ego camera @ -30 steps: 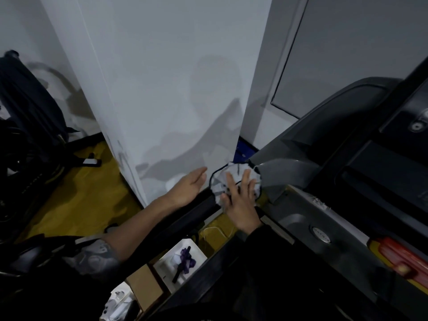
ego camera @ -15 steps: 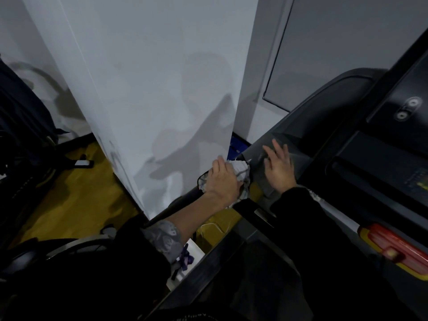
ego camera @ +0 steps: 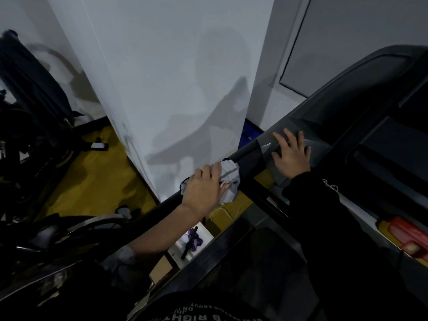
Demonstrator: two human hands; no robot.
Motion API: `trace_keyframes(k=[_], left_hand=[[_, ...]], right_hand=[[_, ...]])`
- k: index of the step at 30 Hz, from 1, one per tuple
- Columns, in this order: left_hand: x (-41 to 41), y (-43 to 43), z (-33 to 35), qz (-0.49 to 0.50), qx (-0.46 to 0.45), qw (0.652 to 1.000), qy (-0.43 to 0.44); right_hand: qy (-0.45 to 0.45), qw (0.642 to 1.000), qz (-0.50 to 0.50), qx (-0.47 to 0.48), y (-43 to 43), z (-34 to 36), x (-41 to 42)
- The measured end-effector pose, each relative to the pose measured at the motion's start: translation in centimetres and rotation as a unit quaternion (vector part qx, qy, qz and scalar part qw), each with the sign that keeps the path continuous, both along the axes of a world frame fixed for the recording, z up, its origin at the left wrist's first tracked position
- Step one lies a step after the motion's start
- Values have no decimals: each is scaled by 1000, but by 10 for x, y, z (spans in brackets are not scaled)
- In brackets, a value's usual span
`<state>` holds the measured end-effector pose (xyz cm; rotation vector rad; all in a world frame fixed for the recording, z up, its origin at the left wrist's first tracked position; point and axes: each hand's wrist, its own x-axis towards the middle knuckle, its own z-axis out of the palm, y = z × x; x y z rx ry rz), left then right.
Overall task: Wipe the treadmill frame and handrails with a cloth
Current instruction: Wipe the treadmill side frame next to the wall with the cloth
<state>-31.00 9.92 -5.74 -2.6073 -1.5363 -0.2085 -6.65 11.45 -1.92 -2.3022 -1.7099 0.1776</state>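
While your left hand (ego camera: 203, 191) grips the cloth (ego camera: 229, 181) around the handrail (ego camera: 247, 158) at frame centre, your right hand (ego camera: 290, 156) rests open on the frame (ego camera: 347, 107) beyond; most surfaces likely remain unwiped.

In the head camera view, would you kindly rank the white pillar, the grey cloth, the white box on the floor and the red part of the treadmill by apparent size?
Largest to smallest, as they appear:
1. white pillar, by far
2. red part, though the frame edge cuts it off
3. grey cloth and white box: too alike to rank, since the left hand covers part of the cloth.
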Motion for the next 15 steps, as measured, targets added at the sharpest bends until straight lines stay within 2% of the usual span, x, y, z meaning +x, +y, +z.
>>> trace_keyframes(k=[5, 8, 12, 15], left_hand=[[8, 8, 17, 14, -69, 997, -27], [11, 9, 19, 24, -80, 995, -58], [-14, 2, 3, -42, -7, 999, -20], [-50, -14, -12, -46, 31, 998, -20]], right_hand=[[3, 1000, -3, -4, 0, 2, -2], [20, 1000, -6, -8, 0, 3, -2], [35, 999, -10, -3, 1, 4, -3], [49, 999, -12, 2, 0, 4, -3]])
